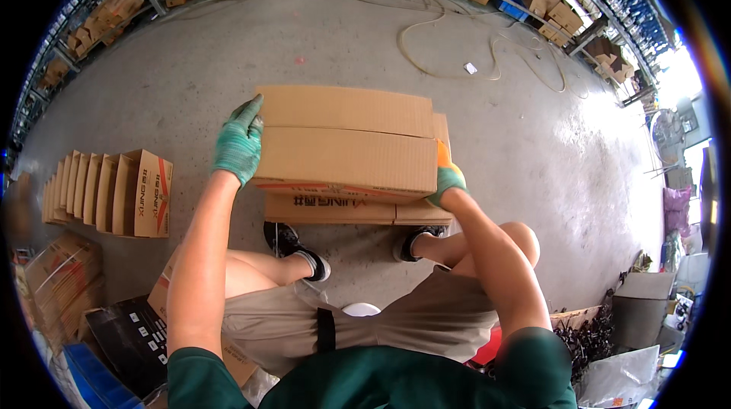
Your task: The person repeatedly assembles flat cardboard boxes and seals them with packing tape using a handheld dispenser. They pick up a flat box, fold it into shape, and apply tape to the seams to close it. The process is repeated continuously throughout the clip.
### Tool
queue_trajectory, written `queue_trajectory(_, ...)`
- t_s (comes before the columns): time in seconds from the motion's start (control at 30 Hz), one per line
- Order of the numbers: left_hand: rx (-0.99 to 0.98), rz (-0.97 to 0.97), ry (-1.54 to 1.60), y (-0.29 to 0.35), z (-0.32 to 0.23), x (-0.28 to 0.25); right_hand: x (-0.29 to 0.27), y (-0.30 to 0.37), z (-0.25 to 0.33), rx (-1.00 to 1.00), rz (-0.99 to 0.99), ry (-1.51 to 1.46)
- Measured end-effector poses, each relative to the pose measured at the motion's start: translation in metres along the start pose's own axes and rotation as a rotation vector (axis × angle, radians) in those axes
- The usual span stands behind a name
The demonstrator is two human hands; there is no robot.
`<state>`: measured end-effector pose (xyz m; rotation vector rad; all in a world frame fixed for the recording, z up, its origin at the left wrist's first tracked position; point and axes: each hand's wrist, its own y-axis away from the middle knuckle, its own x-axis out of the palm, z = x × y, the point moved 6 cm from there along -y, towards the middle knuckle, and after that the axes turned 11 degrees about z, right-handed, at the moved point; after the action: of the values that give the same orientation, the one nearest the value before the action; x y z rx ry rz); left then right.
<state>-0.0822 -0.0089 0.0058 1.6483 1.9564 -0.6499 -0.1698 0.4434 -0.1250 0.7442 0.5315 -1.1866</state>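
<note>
A cardboard box (346, 142) with its top flaps folded together, a thin seam running between them, is between my hands. My left hand (241, 138), in a green glove with darker fingers, grips its left end, thumb near the upper corner. At the right end, my gloved right hand (449, 179) presses against the box, its fingers partly hidden. Something orange (443, 153) shows at that hand; I cannot tell if it belongs to the glove or is a separate object. Beneath the held box lies flat cardboard (335, 212) with dark print, partly covered.
Several open cartons (145, 192) stand in a row on the floor at left. Flattened cardboard (65, 276) and a black box (129, 340) lie nearer me. A pale hose (430, 74) curls across the floor beyond. Dark small parts (590, 337) are heaped at lower right.
</note>
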Motion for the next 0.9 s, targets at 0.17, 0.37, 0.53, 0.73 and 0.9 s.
queue_trajectory(0.17, -0.077, -0.046, -0.222, 0.014, -0.024, -0.004, -0.119, -0.012, 0.066, -0.223, -0.015, -0.729)
queue_trajectory(0.37, -0.182, 0.029, -0.394, 0.01, -0.029, -0.006, -0.155, 0.02, 0.22, -0.574, 0.225, -0.762)
queue_trajectory(0.53, -0.185, 0.061, -0.551, 0.011, -0.038, -0.005, -0.113, 0.019, 0.241, -0.527, 0.559, -0.406)
queue_trajectory(0.73, -0.111, -0.002, -0.649, 0.015, -0.038, -0.009, -0.108, 0.022, 0.223, -0.48, 0.653, -0.384)
queue_trajectory(0.9, 0.247, -0.291, -0.628, 0.025, -0.102, -0.016, -0.111, 0.015, 0.211, -0.452, 0.619, -0.343)
